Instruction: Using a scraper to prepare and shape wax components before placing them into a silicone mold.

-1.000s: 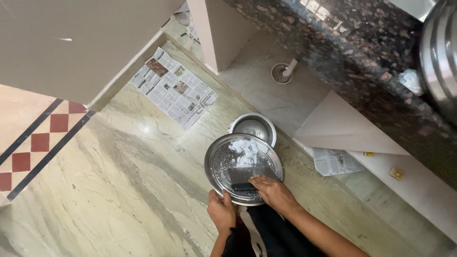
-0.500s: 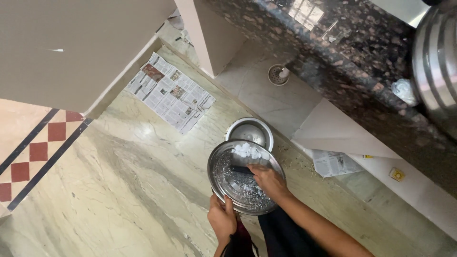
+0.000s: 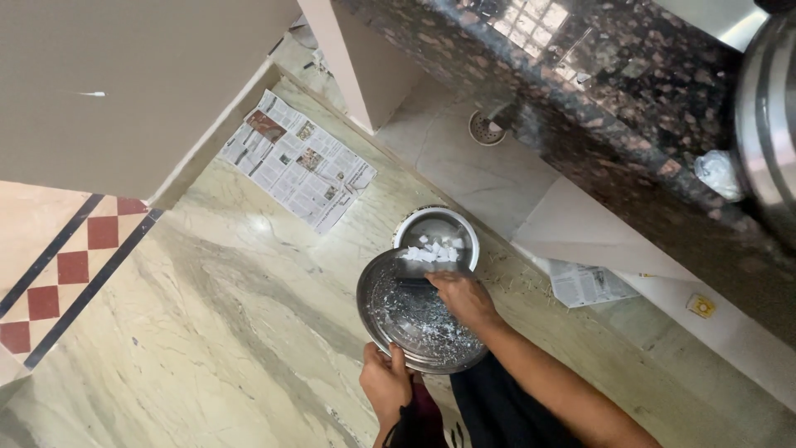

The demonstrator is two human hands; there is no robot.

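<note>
My left hand (image 3: pixel 385 383) grips the near rim of a round steel plate (image 3: pixel 390 315), held above the floor and tilted toward a steel bowl (image 3: pixel 439 228) standing on the floor beyond it. My right hand (image 3: pixel 461 297) holds a dark flat scraper (image 3: pixel 412 270) at the plate's far edge. A heap of white chopped pieces (image 3: pixel 431 253) lies against the scraper at the plate's lip, right over the bowl's near rim. Small white bits are scattered across the plate.
A newspaper sheet (image 3: pixel 298 158) lies on the marble floor to the far left. A dark granite counter (image 3: pixel 597 91) runs along the right, with a large steel vessel (image 3: pixel 767 116) on top. A floor drain (image 3: pixel 485 129) sits under it. More newspaper (image 3: pixel 584 286) lies at the right.
My right hand pushed the scraper from the plate's near side to its far edge, moving the white pieces to the lip over the bowl. My left hand kept its grip.
</note>
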